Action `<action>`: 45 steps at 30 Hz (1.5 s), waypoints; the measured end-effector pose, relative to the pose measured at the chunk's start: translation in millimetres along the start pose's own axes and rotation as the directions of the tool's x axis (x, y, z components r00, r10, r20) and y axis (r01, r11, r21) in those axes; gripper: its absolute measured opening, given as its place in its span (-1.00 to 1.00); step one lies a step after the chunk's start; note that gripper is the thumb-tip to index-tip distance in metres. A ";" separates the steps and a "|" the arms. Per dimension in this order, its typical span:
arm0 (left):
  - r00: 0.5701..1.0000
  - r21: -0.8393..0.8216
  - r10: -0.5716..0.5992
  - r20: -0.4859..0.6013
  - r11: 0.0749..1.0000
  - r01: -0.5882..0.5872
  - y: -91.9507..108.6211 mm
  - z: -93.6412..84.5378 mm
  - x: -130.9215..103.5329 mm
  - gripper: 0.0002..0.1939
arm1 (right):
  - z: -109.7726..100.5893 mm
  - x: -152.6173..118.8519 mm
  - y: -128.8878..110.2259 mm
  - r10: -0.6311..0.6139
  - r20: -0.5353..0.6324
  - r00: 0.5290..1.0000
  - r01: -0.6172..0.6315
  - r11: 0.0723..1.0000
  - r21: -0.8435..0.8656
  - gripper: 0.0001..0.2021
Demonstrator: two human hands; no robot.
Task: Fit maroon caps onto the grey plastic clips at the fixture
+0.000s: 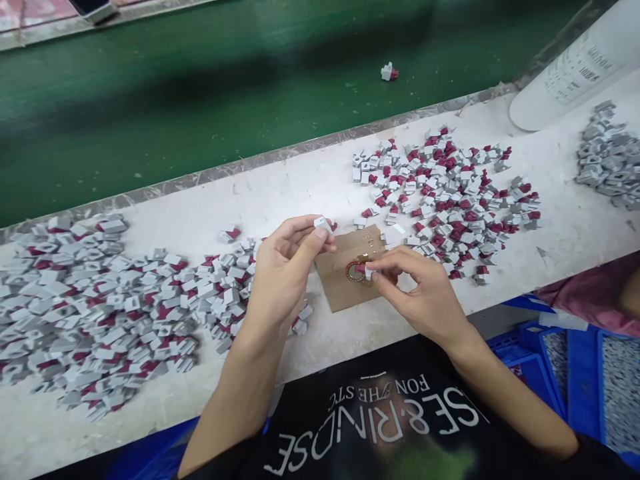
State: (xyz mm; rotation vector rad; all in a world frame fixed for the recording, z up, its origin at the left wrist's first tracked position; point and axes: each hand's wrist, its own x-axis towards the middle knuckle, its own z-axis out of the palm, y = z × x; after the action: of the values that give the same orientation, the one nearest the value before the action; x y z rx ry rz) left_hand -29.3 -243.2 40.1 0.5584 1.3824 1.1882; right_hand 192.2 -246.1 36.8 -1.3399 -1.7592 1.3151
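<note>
My left hand is raised over the bench, thumb and fingers pinching a light grey plastic part with a bit of dark red at its far end. Between the thumb and fingertips of my right hand is a small grey-and-red plastic part. Its red end points left, over a small round dish with a beaded rim. That dish rests on a brown cardboard square dotted with shiny drops. Whether the red end touches the dish, I cannot tell.
A big pile of grey and red parts covers the left bench; another pile lies right. Grey pieces and a white bottle are farther right. Beyond the bench runs a green belt carrying one part. Blue crates stand below right.
</note>
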 end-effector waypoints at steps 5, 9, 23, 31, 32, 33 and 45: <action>0.999 0.002 -0.037 0.008 0.999 0.037 -5.7 -3.5 -4.5 -0.74 | 1.8 -0.8 2.7 0.003 0.038 0.999 -0.002 1.000 -0.017 -0.83; 0.996 0.017 -0.019 0.082 1.000 0.018 -7.1 -0.6 -6.1 -0.77 | 0.6 1.2 -1.8 0.060 -0.063 0.996 -0.050 0.988 0.143 -0.88; 0.957 0.043 0.005 0.289 0.999 -0.018 3.2 27.9 -7.6 -0.81 | -8.8 22.5 7.3 0.239 -0.112 0.965 -0.130 0.800 0.585 -0.76; 0.956 0.020 -0.006 0.293 1.000 0.000 1.8 27.4 -6.4 -0.83 | -3.2 21.9 3.5 0.236 -0.177 0.956 -0.098 0.820 0.564 -0.84; 0.955 0.028 -0.008 0.296 1.000 0.000 2.3 27.0 -6.2 -0.84 | -3.0 22.0 1.9 0.229 -0.183 0.956 -0.093 0.829 0.552 -0.85; 0.955 0.044 -0.011 0.297 0.999 -0.002 3.2 26.4 -6.1 -0.84 | -3.3 21.9 0.3 0.219 -0.180 0.959 -0.092 0.842 0.532 -0.86; 0.891 0.339 0.029 0.453 0.919 -0.202 27.8 7.9 39.4 -0.83 | -11.6 61.8 1.4 0.095 0.052 0.994 -0.108 0.909 0.403 -0.81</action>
State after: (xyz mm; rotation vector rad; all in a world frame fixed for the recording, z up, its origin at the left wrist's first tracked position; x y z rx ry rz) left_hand -38.9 -196.0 48.6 1.1303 1.1919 0.8130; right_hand 181.5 -184.2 32.1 -1.1875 -1.3473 1.6573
